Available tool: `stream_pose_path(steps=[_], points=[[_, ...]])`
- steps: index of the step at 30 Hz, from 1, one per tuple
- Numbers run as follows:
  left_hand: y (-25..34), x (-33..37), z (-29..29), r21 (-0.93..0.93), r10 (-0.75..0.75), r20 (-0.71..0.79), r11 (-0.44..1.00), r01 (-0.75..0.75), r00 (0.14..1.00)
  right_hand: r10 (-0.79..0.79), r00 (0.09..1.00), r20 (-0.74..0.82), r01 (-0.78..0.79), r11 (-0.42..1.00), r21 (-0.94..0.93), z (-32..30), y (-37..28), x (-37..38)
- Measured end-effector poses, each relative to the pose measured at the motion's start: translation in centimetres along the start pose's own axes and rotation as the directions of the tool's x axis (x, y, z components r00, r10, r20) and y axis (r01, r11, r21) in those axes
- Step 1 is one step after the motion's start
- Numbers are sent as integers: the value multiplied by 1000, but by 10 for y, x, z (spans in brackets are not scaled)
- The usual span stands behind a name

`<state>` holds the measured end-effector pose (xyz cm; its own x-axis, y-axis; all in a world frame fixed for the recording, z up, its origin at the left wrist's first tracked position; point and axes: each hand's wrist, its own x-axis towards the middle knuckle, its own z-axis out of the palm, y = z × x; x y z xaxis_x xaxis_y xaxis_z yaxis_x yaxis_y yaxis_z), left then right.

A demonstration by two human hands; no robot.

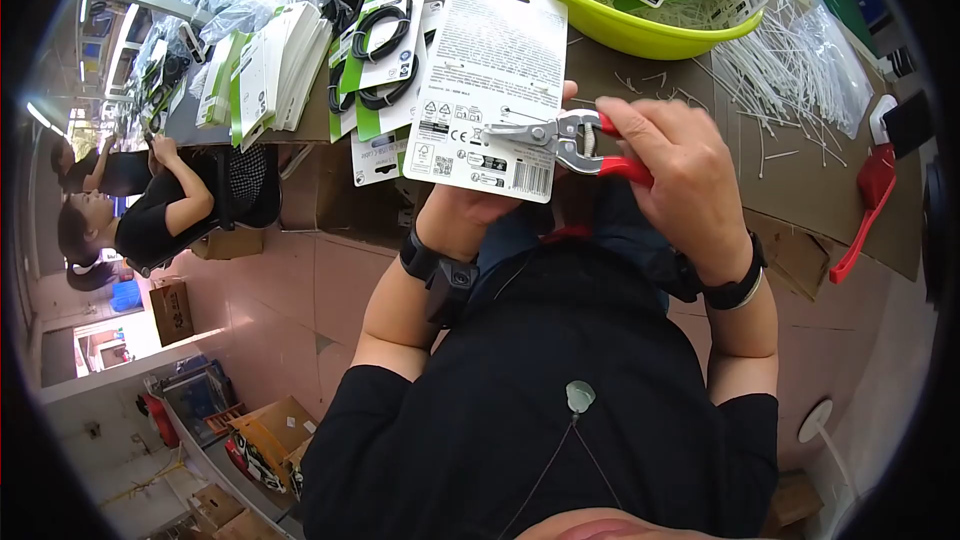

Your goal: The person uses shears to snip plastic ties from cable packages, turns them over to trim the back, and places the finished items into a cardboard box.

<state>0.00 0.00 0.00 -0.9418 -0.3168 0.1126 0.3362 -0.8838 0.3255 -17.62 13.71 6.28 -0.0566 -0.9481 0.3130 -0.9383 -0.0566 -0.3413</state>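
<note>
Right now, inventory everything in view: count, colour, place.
Table: one, brown, across the top
Held card: one, white, upper centre
Snips: one, metal and red, over held card
Carded cables: several, black, left of held card
Stacked cards: many, white and green, farther left
Basin: one, lime, table's far side
Thin strips: many, white, right of basin
Clear bags: several, transparent, left and right
Long tool: one, red, right table edge
Boxes: several, brown, lower left
People: at least two, dark clothing, far left
Pendant: one, pale, lower centre
Wrist straps: two, black, one each side
Left hand: one, bare, behind held card
Right hand: one, bare, around snips
</note>
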Motion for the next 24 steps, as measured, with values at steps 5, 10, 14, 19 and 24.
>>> stream_pose_path(steps=[5, 10, 14, 19, 24], points=[[3, 1, -3, -32, 121, -163, 991, -128, 979, 60, 995, -76, -32, 944, 328, 4, 8, -1], [19, -7, 19, 308, 301, -308, 929, -205, 903, 151, 973, -173, -51, 876, 480, -11, 14, -2], [17, -6, 33, 604, 474, -333, 771, -202, 815, 88, 990, -111, -70, 985, 156, -22, 11, -6], [11, -7, 34, 774, 622, -200, 574, -267, 757, 35, 999, -12, -35, 999, -16, -15, 8, -9], [6, -3, 36, 843, 699, -151, 461, -278, 699, 15, 1000, -20, -15, 1000, 1, -7, 4, -9]])
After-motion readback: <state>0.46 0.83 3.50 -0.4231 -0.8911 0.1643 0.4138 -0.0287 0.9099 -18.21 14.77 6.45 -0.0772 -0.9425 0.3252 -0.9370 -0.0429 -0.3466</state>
